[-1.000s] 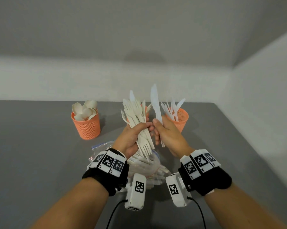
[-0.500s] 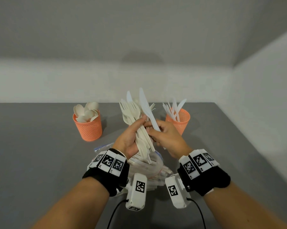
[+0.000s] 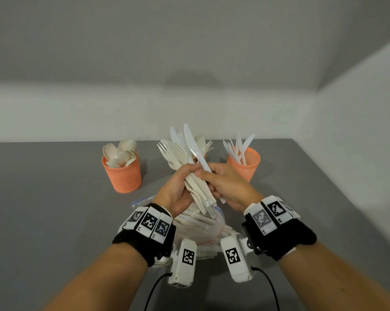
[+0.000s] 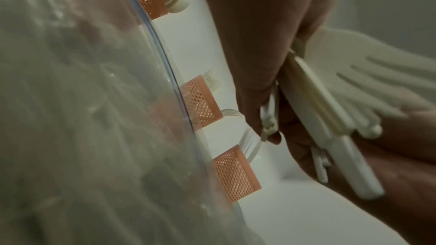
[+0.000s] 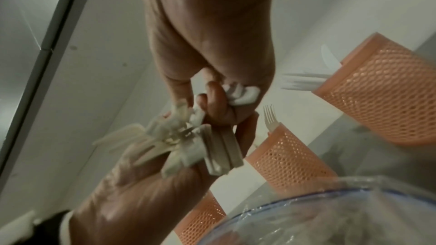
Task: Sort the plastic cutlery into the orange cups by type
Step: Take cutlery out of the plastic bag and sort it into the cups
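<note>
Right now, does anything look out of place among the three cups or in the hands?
Cups look properly sorted. Only oddity: the left hand grips a mixed bundle, forks with white knives, one knife pinched by the right hand.

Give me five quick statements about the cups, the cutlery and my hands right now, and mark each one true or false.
1. The left hand grips a bundle of cutlery. True.
2. The cup of spoons lies tipped over. False: it stands upright.
3. The right hand pinches a white knife. True.
4. The cup of knives is empty. False: several knives stand in it.
5. A clear plastic bag lies under the hands. True.
</note>
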### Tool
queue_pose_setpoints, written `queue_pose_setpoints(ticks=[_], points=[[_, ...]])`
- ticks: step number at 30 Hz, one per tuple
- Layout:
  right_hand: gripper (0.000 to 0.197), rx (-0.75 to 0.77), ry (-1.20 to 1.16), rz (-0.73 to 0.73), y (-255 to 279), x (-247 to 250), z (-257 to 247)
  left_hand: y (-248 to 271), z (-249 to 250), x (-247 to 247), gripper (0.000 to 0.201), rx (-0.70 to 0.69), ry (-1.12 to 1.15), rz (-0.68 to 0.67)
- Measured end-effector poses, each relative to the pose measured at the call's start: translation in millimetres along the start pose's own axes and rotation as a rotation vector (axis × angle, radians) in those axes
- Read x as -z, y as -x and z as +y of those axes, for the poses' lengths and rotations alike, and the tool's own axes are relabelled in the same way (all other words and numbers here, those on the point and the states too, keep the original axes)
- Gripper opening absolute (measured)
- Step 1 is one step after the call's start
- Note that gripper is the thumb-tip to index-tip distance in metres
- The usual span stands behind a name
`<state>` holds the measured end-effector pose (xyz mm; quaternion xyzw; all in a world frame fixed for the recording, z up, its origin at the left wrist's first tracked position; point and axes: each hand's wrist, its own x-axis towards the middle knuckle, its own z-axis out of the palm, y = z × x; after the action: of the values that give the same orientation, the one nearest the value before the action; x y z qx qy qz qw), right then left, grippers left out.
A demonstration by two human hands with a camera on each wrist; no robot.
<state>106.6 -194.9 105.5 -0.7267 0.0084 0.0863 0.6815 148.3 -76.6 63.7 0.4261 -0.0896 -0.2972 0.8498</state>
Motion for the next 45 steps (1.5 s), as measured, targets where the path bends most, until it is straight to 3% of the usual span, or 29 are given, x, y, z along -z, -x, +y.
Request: queue_pose_setpoints(ticks=[4,13,21,26,28,31,33,35,38,40,41,43,45], points=[[0.028,0.007,0.053,-0.003,-2,0,5,-3,0,0,0.043,-0.057,0.008,0.029],[0.024,0.108,0.126,0.096,-11,17,11,-17,-2,13,0.014,-0.126,0.107,0.083],[0.015,0.257,0.148,0.523,-56,92,-11,-16,6,15,0.016,-0.13,0.002,0.091],[0.011,0.201,0.222,0.566,-87,119,10,-15,8,11,0.006,-0.162,-0.087,0.017],[0.017,0.121,0.237,0.539,-94,121,24,-15,8,12,0.005,-0.143,-0.08,-0.001],[0.042,0.077,0.237,0.528,-98,121,36,-13,11,12,0.013,-0.147,-0.104,0.008],[0.053,0.182,0.311,0.589,-95,117,35,-11,14,8,0.016,-0.172,-0.125,0.011],[0.053,0.375,0.455,0.646,-88,105,26,-7,17,1,0.011,-0.195,-0.154,0.049],[0.033,0.564,0.486,0.481,-70,70,11,-8,15,-2,0.008,-0.213,-0.151,0.088],[0.023,0.493,0.449,0.235,-53,45,5,-13,14,3,0.014,-0.198,-0.058,0.151],[0.029,0.4,0.456,0.102,-46,34,4,-15,12,5,0.022,-0.193,-0.01,0.183],[0.062,0.222,0.516,-0.13,-37,19,7,-16,12,6,0.027,-0.205,0.042,0.233],[0.084,0.198,0.519,-0.228,-34,6,12,-15,11,4,0.021,-0.228,0.029,0.265]])
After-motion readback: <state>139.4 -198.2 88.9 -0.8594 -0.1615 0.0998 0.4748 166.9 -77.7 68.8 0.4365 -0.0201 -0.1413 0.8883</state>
